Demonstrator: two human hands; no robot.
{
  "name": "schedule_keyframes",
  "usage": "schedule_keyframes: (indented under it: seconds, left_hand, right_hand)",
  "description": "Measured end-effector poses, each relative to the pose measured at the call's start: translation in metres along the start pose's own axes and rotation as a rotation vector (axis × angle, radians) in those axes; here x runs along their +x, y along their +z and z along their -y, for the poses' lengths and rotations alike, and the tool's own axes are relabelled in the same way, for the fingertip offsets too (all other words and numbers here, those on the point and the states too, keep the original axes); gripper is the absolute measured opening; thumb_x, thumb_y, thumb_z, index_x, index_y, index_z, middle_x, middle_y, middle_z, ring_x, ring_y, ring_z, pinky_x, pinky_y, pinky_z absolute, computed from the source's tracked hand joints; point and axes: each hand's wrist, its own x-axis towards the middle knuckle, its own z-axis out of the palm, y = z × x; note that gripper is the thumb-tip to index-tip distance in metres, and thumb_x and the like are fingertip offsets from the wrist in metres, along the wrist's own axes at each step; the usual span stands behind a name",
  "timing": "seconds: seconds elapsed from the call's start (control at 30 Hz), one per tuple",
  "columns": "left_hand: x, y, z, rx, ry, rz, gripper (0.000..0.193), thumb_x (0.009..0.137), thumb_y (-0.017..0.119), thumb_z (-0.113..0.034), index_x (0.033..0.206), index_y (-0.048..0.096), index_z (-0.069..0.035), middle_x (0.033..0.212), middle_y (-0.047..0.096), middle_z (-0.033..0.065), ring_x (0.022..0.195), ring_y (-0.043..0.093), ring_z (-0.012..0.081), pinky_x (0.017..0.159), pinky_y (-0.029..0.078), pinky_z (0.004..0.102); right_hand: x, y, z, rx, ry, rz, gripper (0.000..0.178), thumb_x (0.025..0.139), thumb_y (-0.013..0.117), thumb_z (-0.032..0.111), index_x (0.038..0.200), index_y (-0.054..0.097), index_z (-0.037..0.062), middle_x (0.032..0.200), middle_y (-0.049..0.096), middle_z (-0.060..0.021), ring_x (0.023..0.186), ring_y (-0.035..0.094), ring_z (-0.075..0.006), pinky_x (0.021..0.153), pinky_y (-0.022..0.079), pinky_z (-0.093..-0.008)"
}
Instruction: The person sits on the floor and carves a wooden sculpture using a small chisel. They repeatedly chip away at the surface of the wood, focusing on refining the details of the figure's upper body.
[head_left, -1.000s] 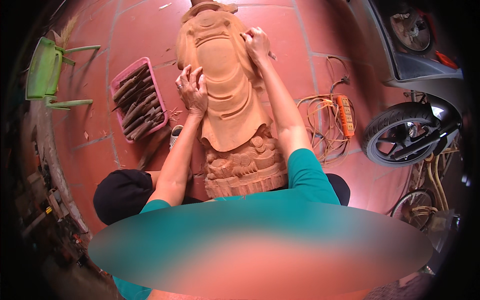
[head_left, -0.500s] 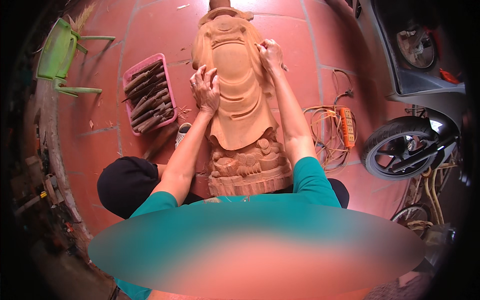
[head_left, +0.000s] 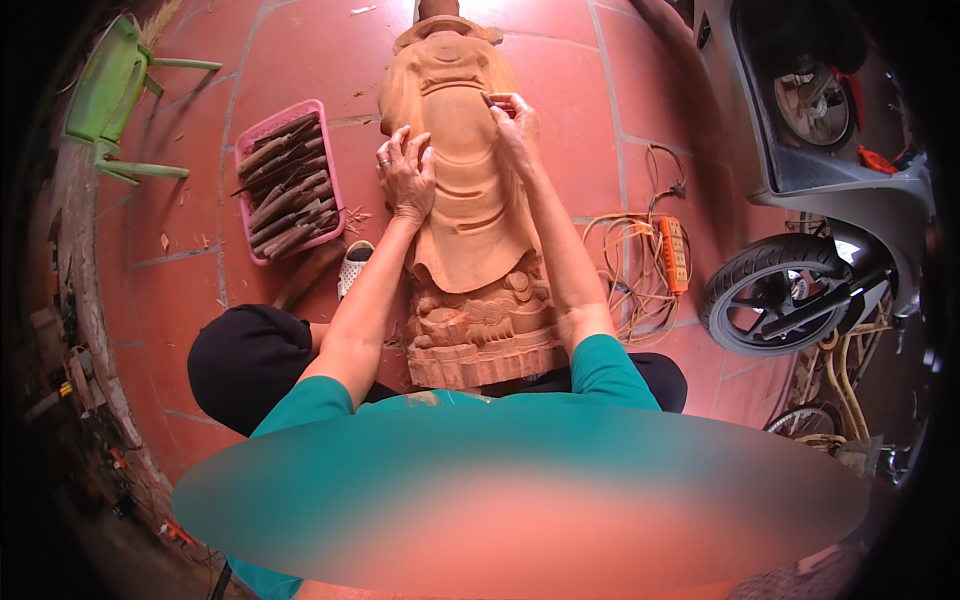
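far left, a green chair (head_left: 105, 80) on the red tile floor (head_left: 170, 215), seat turned toward the edge, legs pointing right. below it, the person's knee (head_left: 250, 365), bent and dark-clad. next along, a pink tray (head_left: 331, 165), its far end tipped a little right, packed with dark tools (head_left: 285, 190) lying side by side. a few shavings (head_left: 355, 214) by its lower right corner, and a white shoe (head_left: 353, 266) just below those.

now the left hand (head_left: 406, 182): palm down on the left side of the statue (head_left: 457, 180), fingers spread and a bit bent, a ring on one, nothing in its grip. the statue itself, brown and folded like a robe, lies on the floor in the middle, carved base nearest the body. and there's the right hand (head_left: 516, 130) on its right side, fingers drawn narrow around a thin dark stick (head_left: 489, 100), only the tip showing.

further right, a tangled cord (head_left: 625, 275) beside an orange power strip (head_left: 675, 256); then the black wheel (head_left: 775, 295) of a grey motorbike (head_left: 850, 195) at the far edge.
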Motion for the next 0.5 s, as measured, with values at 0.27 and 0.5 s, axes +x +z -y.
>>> schedule_keyframes:
  seconds: [0.27,0.5]
  left_hand:
    - [0.001,-0.003,0.000,0.004,-0.017,0.005,0.025,0.085,0.064,-0.025,0.109,0.068,-0.022,0.130,0.052,0.0002,0.120,0.045,0.0266,0.100,0.039,0.0430]
    - [0.002,-0.005,-0.002,0.011,-0.024,0.013,0.024,0.086,0.063,-0.023,0.110,0.068,-0.020,0.130,0.052,0.0009,0.119,0.046,0.0264,0.100,0.039,0.0422]
  right_hand:
    - [-0.025,0.008,0.019,-0.304,-0.133,0.074,0.012,0.079,0.072,0.017,0.085,0.073,0.0069,0.076,0.064,-0.0112,0.072,0.064,-0.0238,0.068,0.049,-0.0369]
    - [0.020,0.026,0.015,-0.339,-0.225,-0.015,0.014,0.079,0.073,0.019,0.083,0.072,0.0058,0.077,0.066,-0.0135,0.072,0.066,-0.0251,0.066,0.050,-0.0377]
